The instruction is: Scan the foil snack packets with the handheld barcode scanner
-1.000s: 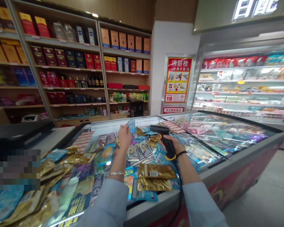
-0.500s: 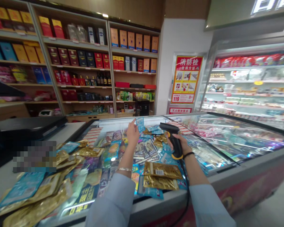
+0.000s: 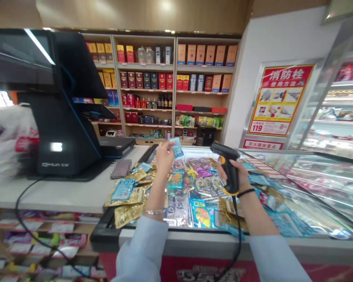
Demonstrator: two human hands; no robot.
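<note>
My left hand [image 3: 165, 156] is closed on the edge of a small blue snack packet [image 3: 177, 147], held up above the glass-topped freezer [image 3: 282, 172]. In my right hand [image 3: 238, 176] is a black and yellow barcode scanner [image 3: 231, 172], its head pointing left toward the packet. From the scanner's handle a black cable [image 3: 239, 231] hangs down over the freezer front. Below my hands lie many packets, among them a blue one with a yellow fruit picture [image 3: 202, 213]. Left of my left forearm is a pile of gold packets [image 3: 130, 213] with a blue packet [image 3: 122, 190] on top.
A black checkout terminal [image 3: 63, 129] stands on the white counter [image 3: 76, 199] at the left. Shelves of boxed bottles [image 3: 147, 80] line the back wall. A red fire-hydrant poster [image 3: 279, 100] hangs right of them, beside a refrigerated display [image 3: 341, 113].
The view has swung left, bringing the checkout terminal into sight. My left hand has carried the small blue packet left, toward the gold pile. The scanner stays in my right hand.
</note>
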